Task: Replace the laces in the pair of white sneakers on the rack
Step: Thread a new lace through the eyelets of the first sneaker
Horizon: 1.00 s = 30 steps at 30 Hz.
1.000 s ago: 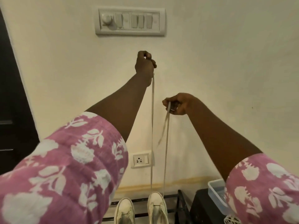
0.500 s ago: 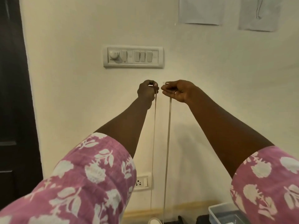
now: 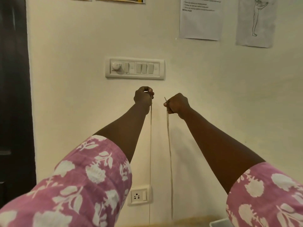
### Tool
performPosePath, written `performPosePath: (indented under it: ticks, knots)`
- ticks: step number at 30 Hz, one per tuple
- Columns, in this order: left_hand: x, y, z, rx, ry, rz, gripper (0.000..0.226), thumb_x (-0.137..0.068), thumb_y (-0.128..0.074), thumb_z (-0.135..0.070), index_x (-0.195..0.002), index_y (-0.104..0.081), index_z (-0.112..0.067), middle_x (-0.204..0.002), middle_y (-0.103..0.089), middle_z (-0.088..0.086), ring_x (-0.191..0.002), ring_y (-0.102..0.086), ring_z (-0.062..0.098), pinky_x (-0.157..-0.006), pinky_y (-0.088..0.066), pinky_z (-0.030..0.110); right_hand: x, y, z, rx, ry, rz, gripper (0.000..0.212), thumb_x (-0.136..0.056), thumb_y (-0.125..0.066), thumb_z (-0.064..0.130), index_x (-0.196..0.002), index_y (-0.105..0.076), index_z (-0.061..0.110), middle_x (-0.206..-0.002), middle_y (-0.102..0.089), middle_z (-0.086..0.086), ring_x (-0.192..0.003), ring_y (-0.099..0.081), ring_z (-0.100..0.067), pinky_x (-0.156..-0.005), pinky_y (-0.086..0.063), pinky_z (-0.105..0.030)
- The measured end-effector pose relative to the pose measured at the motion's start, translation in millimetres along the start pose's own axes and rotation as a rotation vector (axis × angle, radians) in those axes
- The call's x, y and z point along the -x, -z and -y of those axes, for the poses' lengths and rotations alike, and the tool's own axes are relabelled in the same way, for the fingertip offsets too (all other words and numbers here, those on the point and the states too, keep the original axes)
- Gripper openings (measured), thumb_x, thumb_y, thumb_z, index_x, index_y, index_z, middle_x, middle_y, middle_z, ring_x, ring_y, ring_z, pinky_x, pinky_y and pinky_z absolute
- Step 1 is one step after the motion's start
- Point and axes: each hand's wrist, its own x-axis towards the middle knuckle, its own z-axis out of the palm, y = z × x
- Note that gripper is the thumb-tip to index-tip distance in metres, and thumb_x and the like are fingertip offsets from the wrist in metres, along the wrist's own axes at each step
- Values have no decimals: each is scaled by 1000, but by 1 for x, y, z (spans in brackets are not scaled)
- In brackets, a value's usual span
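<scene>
Left hand point(image 3: 143, 97), right hand point(image 3: 177, 104) each pinched lace point(image 3: 169, 153) end; strands hung below fingers point(image 3: 148, 91). Uneven pull could leave ends unequal.

Pink white-flowered sleeves point(image 3: 85, 185), cream lace point(image 3: 169, 153)

Only carrying surface we get is the cream wall point(image 3: 73, 112). Fixed flat on it: a white switch panel point(image 3: 134, 68) at mid-height, dial at its left end, and a white socket point(image 3: 139, 195) low down, below the panel. Top right we see a text sheet point(image 3: 200, 22) and, beside it, a figure drawing point(image 3: 255, 22). Tan skirting point(image 3: 188, 222) runs along the wall's foot. We can't tell what the clear tub corner point(image 3: 220, 223) stands on.
</scene>
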Motion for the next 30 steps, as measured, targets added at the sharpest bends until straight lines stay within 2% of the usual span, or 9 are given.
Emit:
performPosePath:
  ticks: [3, 9, 12, 14, 15, 21, 23, 27, 30]
  knots:
    - [-6, 0, 0, -6, 2, 21, 37, -86, -39, 11, -68, -52, -19, -70, -57, -1, -62, -51, 11, -62, -41, 26, -1, -8, -4, -183, -1, -13, 22, -90, -42, -9, -90, -62, 0, -60, -52, -7, -45, -43, -16, -38, -44, -16]
    - [-2, -2, 18, 58, 63, 171, 25, -89, -54, 4, -74, -60, -15, -75, -63, 6, -65, -60, 15, -62, -51, 21, -3, -20, -11, -195, 157, -130, 6, -82, -70, 8, -85, -68, 3, -70, -63, -5, -52, -53, -11, -43, -40, -12]
    - [-2, -1, 27, 98, 61, 170, 21, -89, -56, 3, -76, -62, -13, -76, -62, 10, -62, -55, 17, -65, -52, 22, -5, -30, -17, -128, 147, -185, 17, -87, -65, 17, -97, -70, 4, -90, -68, -10, -74, -62, -22, -67, -52, -27]
    - [-1, 0, 32, 117, 59, 195, 22, -88, -58, 4, -75, -62, -13, -75, -62, 7, -61, -56, 14, -63, -52, 19, -2, -36, -23, -91, 153, -183, 20, -90, -61, 18, -101, -70, 5, -100, -69, -12, -90, -64, -28, -85, -53, -39]
    - [1, 1, 36, 129, 66, 215, 21, -87, -59, 4, -76, -62, -13, -75, -62, 5, -64, -58, 13, -61, -53, 16, -1, -39, -27, -72, 163, -178, 19, -91, -59, 18, -100, -70, 5, -99, -69, -13, -91, -64, -29, -86, -52, -40]
    - [7, 5, 57, 164, 124, 245, 5, -87, -62, 0, -89, -66, -2, -72, -62, 8, -62, -58, 14, -67, -55, 18, 9, -46, -46, 48, 207, -168, 18, -91, -55, 15, -89, -71, 6, -78, -64, -8, -73, -58, -21, -64, -42, -25]
    - [8, 7, 65, 156, 129, 266, 13, -87, -61, 0, -100, -66, 3, -72, -64, 7, -63, -60, 13, -67, -55, 18, 10, -47, -52, 131, 232, -156, 19, -92, -54, 15, -88, -70, 4, -76, -61, -6, -70, -54, -20, -58, -36, -23]
    - [13, 11, 76, 159, 137, 296, 17, -88, -60, -1, -103, -65, 4, -70, -67, 1, -64, -63, 11, -67, -56, 17, 12, -46, -61, 166, 236, -110, 19, -92, -54, 14, -86, -68, 3, -71, -57, -4, -59, -49, -14, -52, -34, -19]
    - [21, 16, 85, 97, 157, 316, 7, -89, -59, -2, -90, -66, -4, -73, -64, 1, -68, -60, 11, -65, -54, 16, 17, -48, -71, 49, 154, -35, 14, -89, -59, 12, -86, -70, 3, -72, -60, -5, -66, -54, -17, -64, -46, -24]
